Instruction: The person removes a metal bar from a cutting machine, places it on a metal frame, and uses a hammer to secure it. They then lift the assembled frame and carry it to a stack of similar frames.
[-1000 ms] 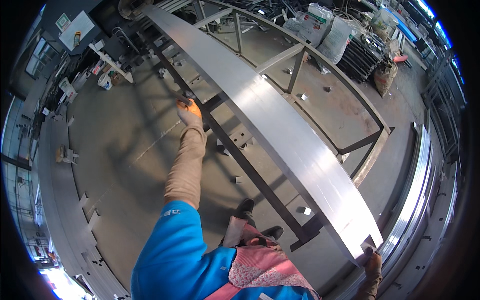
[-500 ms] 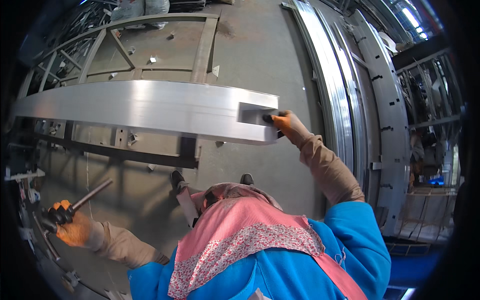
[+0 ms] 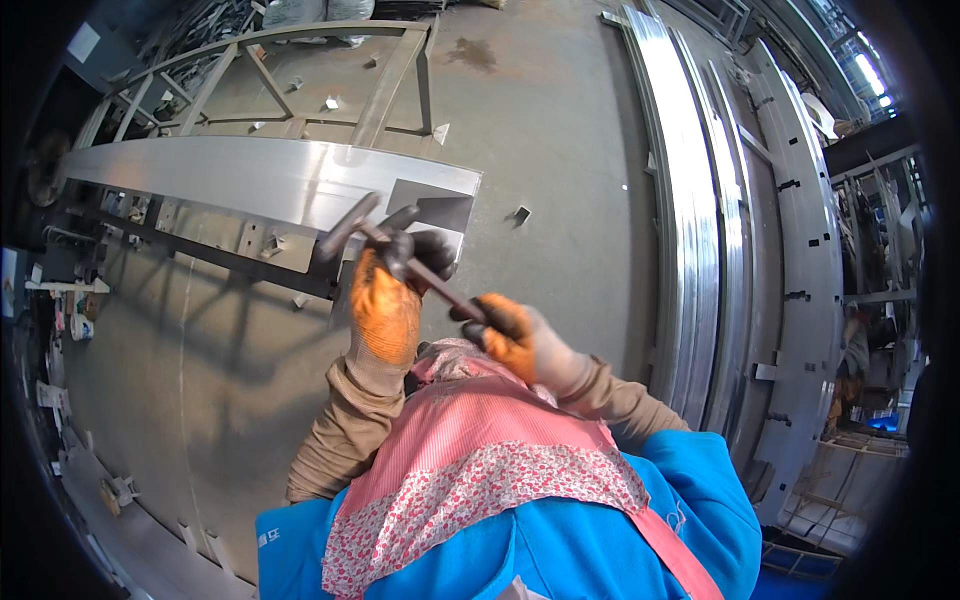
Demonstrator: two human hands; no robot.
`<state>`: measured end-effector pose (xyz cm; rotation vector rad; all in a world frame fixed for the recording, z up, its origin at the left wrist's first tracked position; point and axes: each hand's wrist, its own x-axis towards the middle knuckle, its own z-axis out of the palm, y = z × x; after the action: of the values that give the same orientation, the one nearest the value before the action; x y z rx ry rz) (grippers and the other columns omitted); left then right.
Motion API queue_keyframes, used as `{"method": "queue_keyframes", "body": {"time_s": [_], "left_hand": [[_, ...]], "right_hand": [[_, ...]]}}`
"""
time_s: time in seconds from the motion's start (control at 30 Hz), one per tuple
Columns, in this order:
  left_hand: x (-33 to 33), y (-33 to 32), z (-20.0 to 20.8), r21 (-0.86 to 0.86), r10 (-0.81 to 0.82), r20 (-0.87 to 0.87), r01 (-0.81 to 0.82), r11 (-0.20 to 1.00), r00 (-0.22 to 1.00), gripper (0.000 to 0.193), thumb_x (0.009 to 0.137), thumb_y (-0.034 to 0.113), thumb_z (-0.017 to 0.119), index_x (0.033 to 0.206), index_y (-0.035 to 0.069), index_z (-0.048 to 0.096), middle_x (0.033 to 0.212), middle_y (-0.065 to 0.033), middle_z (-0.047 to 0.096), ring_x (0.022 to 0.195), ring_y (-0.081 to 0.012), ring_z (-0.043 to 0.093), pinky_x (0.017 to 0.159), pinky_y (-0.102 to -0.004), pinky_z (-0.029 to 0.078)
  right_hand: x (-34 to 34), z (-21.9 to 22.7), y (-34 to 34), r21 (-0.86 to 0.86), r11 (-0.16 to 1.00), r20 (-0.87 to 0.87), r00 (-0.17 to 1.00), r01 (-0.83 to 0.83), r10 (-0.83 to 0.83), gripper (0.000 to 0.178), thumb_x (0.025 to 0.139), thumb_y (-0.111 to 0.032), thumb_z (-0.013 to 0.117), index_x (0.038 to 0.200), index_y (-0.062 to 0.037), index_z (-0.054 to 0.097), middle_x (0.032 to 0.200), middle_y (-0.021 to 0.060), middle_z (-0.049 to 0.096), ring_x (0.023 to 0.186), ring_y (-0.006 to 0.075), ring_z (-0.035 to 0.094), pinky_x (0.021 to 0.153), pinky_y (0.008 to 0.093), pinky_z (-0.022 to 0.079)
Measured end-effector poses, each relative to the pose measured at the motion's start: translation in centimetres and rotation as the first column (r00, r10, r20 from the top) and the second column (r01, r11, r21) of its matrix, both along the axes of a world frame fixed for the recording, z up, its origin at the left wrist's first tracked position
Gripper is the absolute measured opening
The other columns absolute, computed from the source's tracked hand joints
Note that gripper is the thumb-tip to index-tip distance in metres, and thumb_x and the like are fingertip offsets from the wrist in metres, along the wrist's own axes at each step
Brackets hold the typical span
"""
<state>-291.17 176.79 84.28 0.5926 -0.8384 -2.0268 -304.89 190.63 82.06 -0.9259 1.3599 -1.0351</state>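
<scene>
hammer [image 3: 440, 284] in a two-handed grip: we see it at the near side of the silver beam [image 3: 240, 175], by its cut-out [image 3: 425, 205] end, the left hand [image 3: 385, 305] wrapped round the handle [image 3: 453, 294] close to the head [image 3: 345, 232], the right hand [image 3: 515, 338] grasping the handle's far end. a moment ago the right was at the beam's cut-out and the left carried the hammer well apart; now neither appears to hold the beam, which we judge shifts the work to the tool.

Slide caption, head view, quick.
Gloved left hand and right hand grip a hammer near the end of a long metal beam.
</scene>
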Motion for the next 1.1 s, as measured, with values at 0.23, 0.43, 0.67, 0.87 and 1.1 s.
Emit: {"method": "queue_keyframes", "body": {"time_s": [0.23,0.43,0.67,0.87,1.1], "left_hand": [[3.2,1.6,-8.6,-0.231,-0.084,0.788,0.419,0.878,0.61,0.038,0.098,0.021,0.072,0.126,-0.002,0.063,0.108,-0.01,0.072,0.096,-0.0181,0.07,0.086,-0.0311,0.056],[-2.1,3.3,-11.4,-0.275,0.32,0.947,0.549,0.789,0.015,0.05,0.092,0.047,0.072,0.106,0.0,0.069,0.095,-0.0235,0.073,0.089,-0.0431,0.07,0.077,-0.0482,0.055],[-7.9,5.7,-12.5,-0.293,0.396,0.873,0.342,0.893,-0.286,0.041,0.096,0.046,0.063,0.09,0.006,0.07,0.087,-0.0196,0.074,0.08,-0.0411,0.072,0.073,-0.0491,0.056],[-9.3,6.3,-11.9,-0.364,0.431,0.804,0.233,0.902,-0.409,0.041,0.096,0.045,0.061,0.091,0.006,0.069,0.085,-0.0192,0.074,0.079,-0.0405,0.072,0.073,-0.0499,0.056],[-10.5,5.1,-11.9,-0.381,0.442,0.757,0.224,0.897,-0.481,0.041,0.1,0.041,0.053,0.092,0.005,0.072,0.082,-0.0217,0.073,0.079,-0.0434,0.071,0.074,-0.0523,0.057]], "right_hand": [[-8.0,3.6,4.0,0.032,0.99,0.145,0.98,0.134,-0.137,0.048,0.104,-0.044,0.063,0.122,0.0002,0.068,0.069,-0.0084,0.048,0.056,0.0023,0.041,0.05,0.0207,0.033],[-14.6,6.0,-1.9,-0.177,0.984,-0.152,0.988,-0.01,-0.017,0.038,0.109,-0.023,0.053,0.139,0.0007,0.056,0.087,-0.0052,0.051,0.074,0.0034,0.045,0.064,0.0215,0.042],[-20.8,4.0,-6.5,0.16,0.866,-0.604,0.647,-0.473,0.465,0.035,0.101,-0.019,0.057,0.133,-0.0059,0.062,0.084,0.0209,0.066,0.073,0.0318,0.064,0.071,0.0379,0.052],[-24.4,1.8,-5.9,0.052,0.892,-0.207,0.869,-0.45,0.45,0.045,0.104,-0.034,0.059,0.135,-0.002,0.062,0.082,0.0024,0.063,0.07,0.0093,0.056,0.062,0.0242,0.048],[-29.7,-3.8,-8.6,0.077,0.997,0.131,0.991,-0.029,0.019,0.049,0.106,-0.043,0.051,0.126,-0.0008,0.067,0.067,-0.0045,0.047,0.049,0.0071,0.04,0.044,0.026,0.031]]}}
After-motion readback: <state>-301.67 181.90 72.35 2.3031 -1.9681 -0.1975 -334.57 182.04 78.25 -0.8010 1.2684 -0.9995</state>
